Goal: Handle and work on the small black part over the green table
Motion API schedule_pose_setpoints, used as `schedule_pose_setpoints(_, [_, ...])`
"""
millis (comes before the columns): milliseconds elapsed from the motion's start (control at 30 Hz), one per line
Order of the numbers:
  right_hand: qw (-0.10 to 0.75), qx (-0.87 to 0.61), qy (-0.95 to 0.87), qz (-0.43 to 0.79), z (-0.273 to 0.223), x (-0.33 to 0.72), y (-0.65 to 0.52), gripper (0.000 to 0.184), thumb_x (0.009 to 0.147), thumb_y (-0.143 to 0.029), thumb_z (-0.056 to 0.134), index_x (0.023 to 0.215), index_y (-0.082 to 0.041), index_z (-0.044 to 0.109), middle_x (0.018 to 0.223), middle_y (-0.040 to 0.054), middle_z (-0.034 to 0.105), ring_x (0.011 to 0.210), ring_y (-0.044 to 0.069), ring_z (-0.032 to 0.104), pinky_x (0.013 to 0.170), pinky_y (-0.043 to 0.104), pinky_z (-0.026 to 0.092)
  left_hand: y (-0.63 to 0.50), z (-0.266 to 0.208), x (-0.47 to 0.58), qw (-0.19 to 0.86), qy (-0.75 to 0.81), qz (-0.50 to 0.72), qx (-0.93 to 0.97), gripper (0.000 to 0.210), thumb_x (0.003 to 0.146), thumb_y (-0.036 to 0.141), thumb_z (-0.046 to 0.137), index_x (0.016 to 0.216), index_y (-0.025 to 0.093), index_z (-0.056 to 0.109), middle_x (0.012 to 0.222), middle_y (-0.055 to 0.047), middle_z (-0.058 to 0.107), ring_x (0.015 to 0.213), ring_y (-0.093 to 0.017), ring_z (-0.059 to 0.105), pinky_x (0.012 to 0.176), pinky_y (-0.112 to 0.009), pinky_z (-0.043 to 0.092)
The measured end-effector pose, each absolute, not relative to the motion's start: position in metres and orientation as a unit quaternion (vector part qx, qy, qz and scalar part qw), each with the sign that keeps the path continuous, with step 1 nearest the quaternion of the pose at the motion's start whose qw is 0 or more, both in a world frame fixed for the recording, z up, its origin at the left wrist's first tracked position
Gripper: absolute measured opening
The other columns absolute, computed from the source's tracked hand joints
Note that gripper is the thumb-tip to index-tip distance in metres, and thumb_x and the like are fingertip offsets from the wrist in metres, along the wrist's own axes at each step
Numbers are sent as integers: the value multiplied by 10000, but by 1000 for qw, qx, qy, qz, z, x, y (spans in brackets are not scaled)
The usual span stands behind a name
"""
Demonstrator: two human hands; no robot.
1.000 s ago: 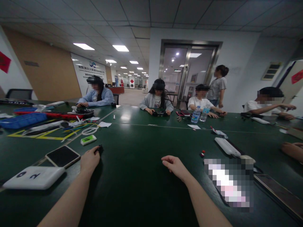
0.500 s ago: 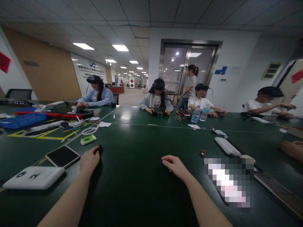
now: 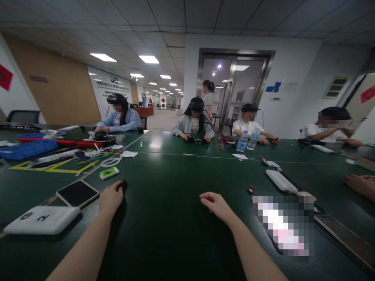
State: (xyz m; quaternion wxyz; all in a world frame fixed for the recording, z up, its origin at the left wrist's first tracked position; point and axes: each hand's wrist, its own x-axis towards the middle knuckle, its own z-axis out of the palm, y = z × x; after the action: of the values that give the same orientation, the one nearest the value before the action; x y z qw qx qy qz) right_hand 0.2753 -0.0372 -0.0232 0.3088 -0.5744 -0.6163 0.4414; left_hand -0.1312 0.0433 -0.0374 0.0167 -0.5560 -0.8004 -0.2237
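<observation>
My left hand point(image 3: 111, 198) rests on the green table, its fingers closed on a small black object point(image 3: 123, 183) whose kind I cannot make out. A smartphone with a dark screen point(image 3: 77, 193) lies just left of that hand, and a green-and-white box point(image 3: 109, 173) sits beyond it. Nearer me is a white power bank point(image 3: 55, 220) marked "2". Over to the right, my right hand point(image 3: 215, 205) lies on the table with its fingers loosely curled together; nothing shows in them. A small red-and-black item point(image 3: 250, 189) is beyond it to the right.
At left are a blue tray point(image 3: 29, 150), a coiled white cable point(image 3: 110, 162) and tangled wires. A blurred-out device point(image 3: 281, 228), a white power bank point(image 3: 280, 181) and a phone point(image 3: 345, 234) lie at right. Water bottles point(image 3: 242, 141) stand across the table, where several people sit.
Both my hands stay in place; the black object in my left hand has tilted slightly. In the background, the standing person has walked to the left, behind a seated person.
</observation>
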Motion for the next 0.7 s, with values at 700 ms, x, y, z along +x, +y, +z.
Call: schedule_pose_setpoints(700, [306,-578,-615,440,-14,272,-41,291,816,-345,543,1066,-209,606,949,35,596,702,134,526,608,262,443,43,-36,-132,13,-804,-223,-551,408,839,299,404,1167,183,617,1055,-143,666,978,-291,613,814,-362,488])
